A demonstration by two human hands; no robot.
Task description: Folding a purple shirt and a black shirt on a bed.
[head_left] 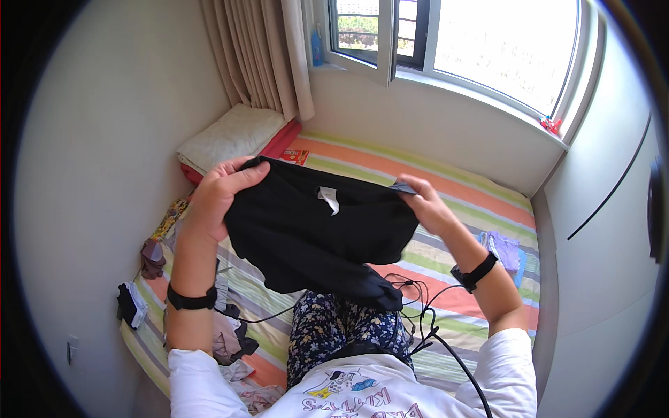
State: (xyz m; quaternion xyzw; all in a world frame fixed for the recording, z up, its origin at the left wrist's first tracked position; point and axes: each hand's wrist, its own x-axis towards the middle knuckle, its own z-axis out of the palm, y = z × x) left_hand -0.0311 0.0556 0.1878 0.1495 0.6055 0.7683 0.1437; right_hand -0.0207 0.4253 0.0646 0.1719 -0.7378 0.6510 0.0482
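Observation:
A black cloth garment [306, 223] with a white label [328, 200] inside hangs stretched between my two hands, above the bed. Its lower part droops in loose folds toward my lap; its exact kind does not show. My left hand [221, 187] grips the upper left corner, thumb pressed on top. At the upper right corner, my right hand [423, 202] pinches the edge, where a bit of grey-blue fabric [404, 187] shows at the fingers. Each of my forearms wears a black band.
The bed has a striped sheet [481, 188]. A pillow [240, 134] lies at its far left. Rumpled clothes [226, 334] and a small dark-and-white folded pile [132, 306] lie left; purple folded cloth [503, 249] lies right. Black cables [425, 313] run beside my lap. A window [502, 49] stands beyond.

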